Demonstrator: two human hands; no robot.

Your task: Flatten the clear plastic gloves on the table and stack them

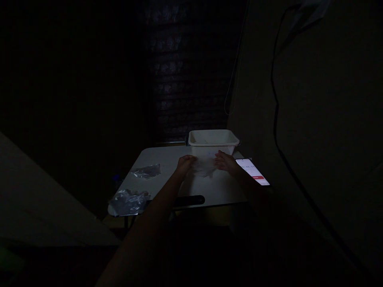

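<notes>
Between my two hands a thin, clear plastic bag [205,166] is stretched above the white table [170,159], blurred by motion. My left hand [186,164] pinches its left edge. On the other side my right hand [226,162] grips the right edge with curled fingers. Just behind the hands stands a white plastic tub [214,137]; something pale lies inside, too dim to name. Whether the bag holds anything cannot be made out.
A clear plastic packet [147,171] lies on the table's left side, with a larger crumpled one [128,201] at the near left corner. A lit phone [253,171] lies at the right edge. A dark cable [277,119] hangs along the right wall.
</notes>
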